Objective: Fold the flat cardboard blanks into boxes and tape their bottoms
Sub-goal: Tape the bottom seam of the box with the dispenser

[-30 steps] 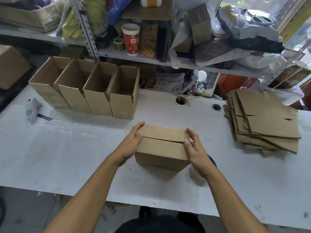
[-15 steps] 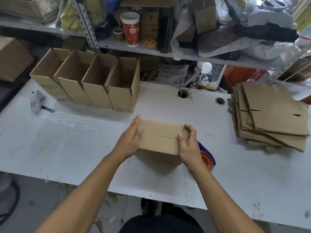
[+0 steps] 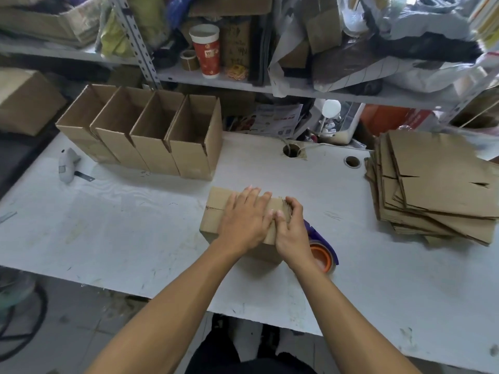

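A small cardboard box (image 3: pixel 216 214) lies on the white table (image 3: pixel 135 233) with its closed flaps facing up. My left hand (image 3: pixel 245 217) lies flat across the flaps, fingers straight, pressing them down. My right hand (image 3: pixel 290 225) grips the box's right end, fingers curled over the edge and thumb on top. A roll of clear tape on an orange-and-purple dispenser (image 3: pixel 321 252) sits just right of the box, partly hidden by my right wrist. A stack of flat cardboard blanks (image 3: pixel 437 184) lies at the right.
Several folded open boxes (image 3: pixel 151 136) stand in a row at the back left. A grey box cutter (image 3: pixel 68 164) lies near the left edge. Two cable holes (image 3: pixel 291 151) pierce the table. A cluttered shelf with a red paper cup (image 3: pixel 206 49) rises behind.
My left hand has slid from the box's left side onto the top flaps and flattened there. My right hand stays at the right end. The flaps now lie shut.
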